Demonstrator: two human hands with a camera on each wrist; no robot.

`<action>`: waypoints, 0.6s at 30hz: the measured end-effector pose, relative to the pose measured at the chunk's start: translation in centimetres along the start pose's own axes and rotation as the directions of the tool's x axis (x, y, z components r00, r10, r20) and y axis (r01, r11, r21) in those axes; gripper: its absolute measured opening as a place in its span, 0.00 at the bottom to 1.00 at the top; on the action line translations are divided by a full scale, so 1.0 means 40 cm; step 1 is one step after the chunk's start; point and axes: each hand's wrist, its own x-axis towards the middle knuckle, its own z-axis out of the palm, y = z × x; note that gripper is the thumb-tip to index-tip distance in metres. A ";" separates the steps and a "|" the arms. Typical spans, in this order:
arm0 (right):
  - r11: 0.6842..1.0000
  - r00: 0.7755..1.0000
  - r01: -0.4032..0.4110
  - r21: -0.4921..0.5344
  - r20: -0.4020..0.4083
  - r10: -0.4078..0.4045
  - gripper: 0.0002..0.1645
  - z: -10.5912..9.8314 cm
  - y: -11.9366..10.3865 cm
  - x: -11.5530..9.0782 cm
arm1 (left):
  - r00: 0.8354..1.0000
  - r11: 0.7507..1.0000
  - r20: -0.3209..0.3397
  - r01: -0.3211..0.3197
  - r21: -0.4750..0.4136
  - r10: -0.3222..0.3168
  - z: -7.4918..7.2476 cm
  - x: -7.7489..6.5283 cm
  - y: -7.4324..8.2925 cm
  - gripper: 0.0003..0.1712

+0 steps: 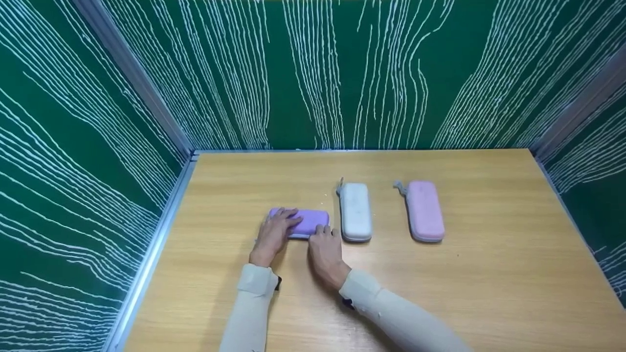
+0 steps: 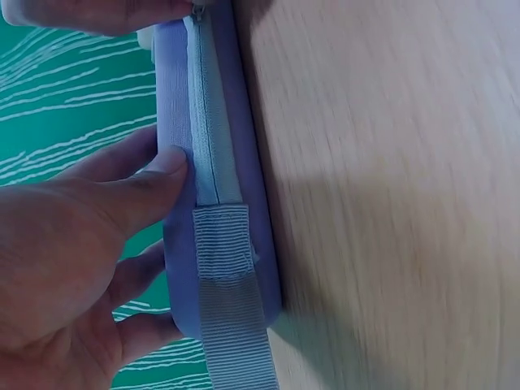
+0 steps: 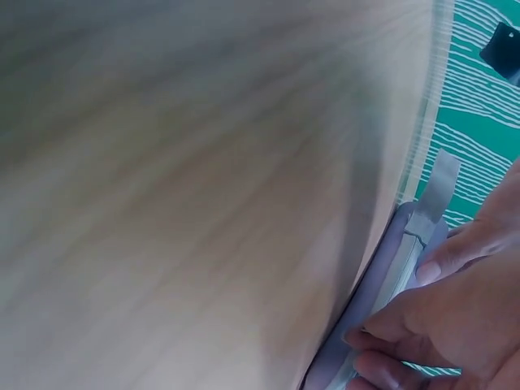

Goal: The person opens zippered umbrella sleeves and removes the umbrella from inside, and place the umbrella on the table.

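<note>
Green, white-streaked walls (image 1: 359, 73) border a wooden table (image 1: 479, 293). A purple case (image 1: 314, 218) lies near six o'clock from the head view's centre. The left hand (image 1: 274, 234) has its grip clamped on the case's eight-o'clock end; the right hand (image 1: 326, 250), at four o'clock, pinches its zip (image 2: 215, 138). Toward three o'clock lie a white case (image 1: 356, 210), then a pink case (image 1: 425, 210).

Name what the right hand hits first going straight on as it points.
The purple case: the right hand is at its near right corner in the head view. Depth is unclear; it could push the case or ride over.
</note>
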 end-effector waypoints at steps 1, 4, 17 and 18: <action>1.000 1.000 -0.003 0.003 -0.002 0.003 0.07 0.001 -0.004 0.001 | 1.000 1.000 -0.018 -0.007 0.001 0.007 0.002 0.000 -0.001 0.18; 1.000 1.000 -0.016 0.012 -0.019 0.017 0.08 0.004 -0.014 0.003 | 0.997 0.999 -0.066 -0.032 0.021 0.033 0.009 0.001 -0.001 0.16; 1.000 0.997 -0.001 0.028 -0.077 0.003 0.06 0.011 -0.054 0.015 | 0.998 1.000 -0.060 0.004 0.029 -0.002 0.011 -0.002 0.004 0.17; 1.000 0.997 0.001 0.028 -0.074 0.001 0.06 0.011 -0.056 0.016 | 0.998 1.000 -0.058 0.008 0.022 -0.006 0.010 -0.002 0.004 0.17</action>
